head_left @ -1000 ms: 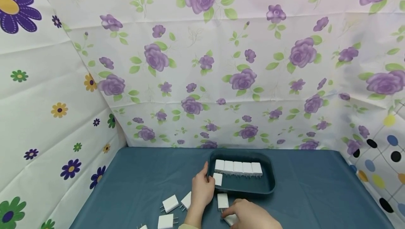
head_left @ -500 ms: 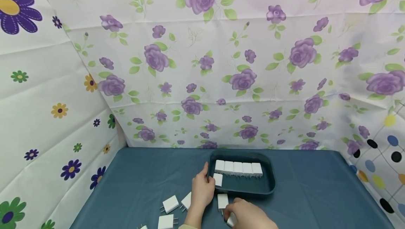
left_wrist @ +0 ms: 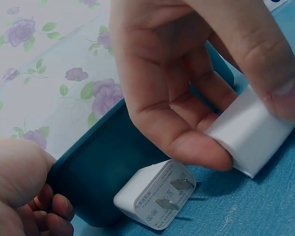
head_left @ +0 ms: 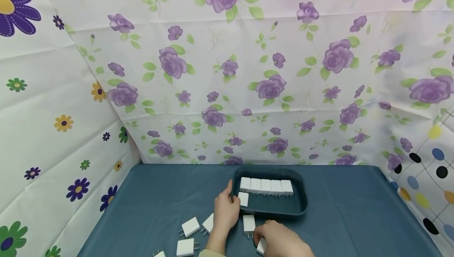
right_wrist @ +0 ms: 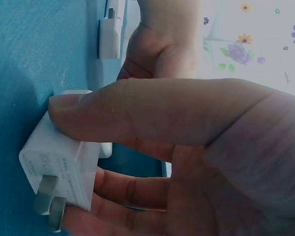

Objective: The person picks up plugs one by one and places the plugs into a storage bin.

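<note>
My left hand (head_left: 226,209) grips the left wall of a dark teal tray (head_left: 276,212), its fingers curled outside the wall in the left wrist view. Inside the tray, several white charger plugs (head_left: 266,186) form a back row, prongs facing me. One more charger plug (head_left: 243,199) lies before that row at the left. With thumb and fingers my right hand (head_left: 283,240) pinches a white charger plug (right_wrist: 54,152) low over the table; its two prongs show in the right wrist view. Between the hands, another charger plug (left_wrist: 155,194) sits just outside the tray's front wall.
Left of my left forearm lie several loose charger plugs, among them one charger plug (head_left: 190,227) and a nearer charger plug (head_left: 186,247). A teal cloth covers the table (head_left: 170,190). Flowered sheets (head_left: 248,131) stand behind and at the sides.
My right hand has drawn its fingers round the charger plug and shifted it slightly. The left hand keeps its place on the tray. The head view has tilted a little.
</note>
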The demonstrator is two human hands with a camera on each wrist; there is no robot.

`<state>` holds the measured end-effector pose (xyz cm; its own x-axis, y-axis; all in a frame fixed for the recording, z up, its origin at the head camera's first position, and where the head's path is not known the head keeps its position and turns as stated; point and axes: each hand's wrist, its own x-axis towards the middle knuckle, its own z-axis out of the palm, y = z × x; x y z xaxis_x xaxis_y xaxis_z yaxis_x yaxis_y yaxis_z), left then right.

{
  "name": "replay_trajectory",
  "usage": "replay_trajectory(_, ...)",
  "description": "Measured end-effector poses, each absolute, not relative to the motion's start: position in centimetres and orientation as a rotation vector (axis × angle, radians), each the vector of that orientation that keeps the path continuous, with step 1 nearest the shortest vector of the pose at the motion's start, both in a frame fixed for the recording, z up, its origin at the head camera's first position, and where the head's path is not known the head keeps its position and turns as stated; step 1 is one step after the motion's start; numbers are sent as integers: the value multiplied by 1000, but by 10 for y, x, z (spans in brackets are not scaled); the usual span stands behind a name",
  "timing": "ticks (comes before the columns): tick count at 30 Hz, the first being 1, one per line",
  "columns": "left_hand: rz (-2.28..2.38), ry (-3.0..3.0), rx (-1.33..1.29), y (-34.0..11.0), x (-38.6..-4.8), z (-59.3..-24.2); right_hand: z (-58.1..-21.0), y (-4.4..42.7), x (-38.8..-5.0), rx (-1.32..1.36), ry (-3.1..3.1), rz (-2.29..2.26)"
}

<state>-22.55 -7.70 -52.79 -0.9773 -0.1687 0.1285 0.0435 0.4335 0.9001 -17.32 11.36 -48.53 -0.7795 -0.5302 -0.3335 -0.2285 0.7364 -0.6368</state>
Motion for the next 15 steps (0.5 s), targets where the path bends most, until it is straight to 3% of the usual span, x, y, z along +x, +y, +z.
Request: replay_trajectory(15, -1547, -2501, 126, -76, -227, -527, -474, 130, -179, -690, 2335, -971)
